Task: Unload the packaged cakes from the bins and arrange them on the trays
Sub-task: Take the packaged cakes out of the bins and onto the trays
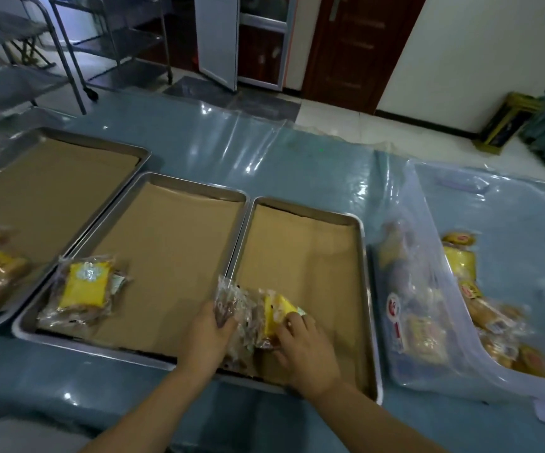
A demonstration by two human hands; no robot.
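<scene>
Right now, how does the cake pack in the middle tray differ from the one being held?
The middle-tray pack lies flat, yellow label facing up; the held pack is tilted, label angled. The middle-tray pack is untouched; the left hand and right hand both grip the held pack over the near left corner of the right tray. Both are clear wrappers with yellow labels.
</scene>
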